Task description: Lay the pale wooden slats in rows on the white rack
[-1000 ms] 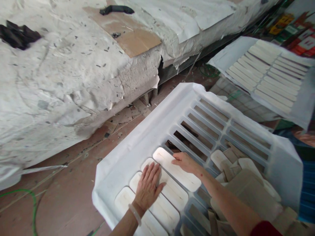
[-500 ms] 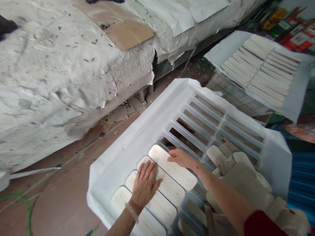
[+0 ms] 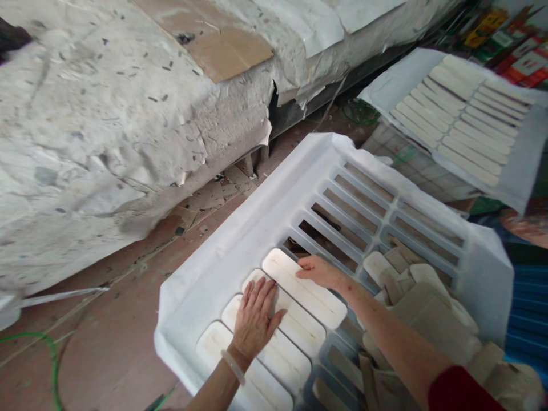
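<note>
A white slotted tray [image 3: 205, 265] with a raised, folded rim takes up the lower middle of the head view. Several long cream pads with rounded ends lie side by side in its near slots. My left hand [image 3: 254, 319] rests flat with fingers spread on the second pad [image 3: 302, 315] from the far end of the row. The fingers of my right hand [image 3: 319, 273] are closed on the far long edge of the last pad [image 3: 306, 292]; its fingertips are partly hidden. Loose cream pads and beige fabric pieces [image 3: 428, 319] are heaped on the tray's right side.
A paper-covered bench [image 3: 141, 142] with a cardboard piece [image 3: 231, 51] runs along the left and back. At the right stands another tray [image 3: 377, 100] filled with narrow cream strips. Part of another person's arm [image 3: 526, 225] shows at the right edge. A green hose [image 3: 53, 365] crosses the floor.
The view has shifted slightly, so everything sits a little further right. Both hands keep nearly the same places on the pads.
</note>
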Motion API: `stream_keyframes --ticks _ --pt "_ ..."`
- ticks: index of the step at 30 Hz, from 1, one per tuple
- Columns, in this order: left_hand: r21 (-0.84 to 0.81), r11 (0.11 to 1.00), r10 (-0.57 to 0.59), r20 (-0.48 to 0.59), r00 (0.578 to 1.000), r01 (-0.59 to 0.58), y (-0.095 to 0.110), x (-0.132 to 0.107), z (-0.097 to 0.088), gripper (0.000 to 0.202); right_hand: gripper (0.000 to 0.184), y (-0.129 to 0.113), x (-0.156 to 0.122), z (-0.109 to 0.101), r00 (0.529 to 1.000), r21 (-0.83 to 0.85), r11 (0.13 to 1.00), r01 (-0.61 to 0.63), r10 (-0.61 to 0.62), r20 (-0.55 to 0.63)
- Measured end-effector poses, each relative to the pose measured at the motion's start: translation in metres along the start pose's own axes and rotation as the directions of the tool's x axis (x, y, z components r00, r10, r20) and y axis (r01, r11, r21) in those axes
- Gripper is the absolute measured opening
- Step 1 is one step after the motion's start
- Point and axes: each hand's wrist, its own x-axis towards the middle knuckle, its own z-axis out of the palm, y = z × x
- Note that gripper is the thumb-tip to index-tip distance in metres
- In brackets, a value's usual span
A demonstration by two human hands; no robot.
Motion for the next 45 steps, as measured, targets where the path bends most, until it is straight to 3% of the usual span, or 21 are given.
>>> stream_keyframes --ticks 11,16,20,28,31,34,37,40,43,45 --pt "-0.022 1.0 -0.018 -0.019 1.0 0.018 0.003 0.004 0.001 0.052 0.033 -0.027 -0.008 0.005 0.991 -0.314 0.948 -0.052 0.011 -0.131" --pt "0.019 0.999 0.043 -0.008 0.999 -0.043 0.01 0.026 0.0 0.055 0.02 -0.031 -0.013 0.012 0.985 -0.454 0.886 -0.089 0.011 -0.172" --pt "0.044 0.996 0.074 0.007 0.997 -0.074 0.023 0.047 0.009 0.065 0.024 -0.033 -0.011 0.016 0.98 -0.516 0.849 -0.114 0.012 -0.197" --pt "-0.169 0.986 -0.001 -0.08 0.997 -0.013 0.045 0.058 0.032 0.072 0.025 -0.051 -0.026 0.019 0.956 -0.569 0.801 -0.188 0.016 -0.294" --pt "-0.226 0.974 0.009 -0.11 0.994 -0.033 0.05 0.061 0.033 0.07 0.025 -0.05 -0.061 0.018 0.926 -0.557 0.801 -0.219 -0.01 -0.379" --pt "-0.227 0.973 0.006 -0.119 0.993 -0.033 0.055 0.063 0.029 0.072 0.025 -0.037 -0.129 0.011 0.863 -0.463 0.851 -0.248 -0.023 -0.504" --pt "-0.215 0.976 0.009 -0.119 0.993 -0.035 0.059 0.064 0.026 0.074 0.016 -0.005 -0.208 -0.013 0.782 -0.36 0.856 -0.373 0.081 -0.617" --pt "-0.203 0.979 0.011 -0.128 0.992 -0.037 0.063 0.063 0.025 0.076 0.025 0.037 -0.267 -0.048 0.728 -0.355 0.792 -0.496 0.158 -0.667" --pt "-0.185 0.982 0.012 -0.123 0.992 -0.035 0.067 0.062 0.026 0.081 0.034 0.075 -0.289 -0.073 0.741 -0.39 0.757 -0.524 0.179 -0.648" --pt "-0.17 0.985 0.016 -0.117 0.993 -0.036 0.07 0.061 0.027 0.083 0.044 0.092 -0.289 -0.08 0.795 -0.452 0.75 -0.483 0.159 -0.586"
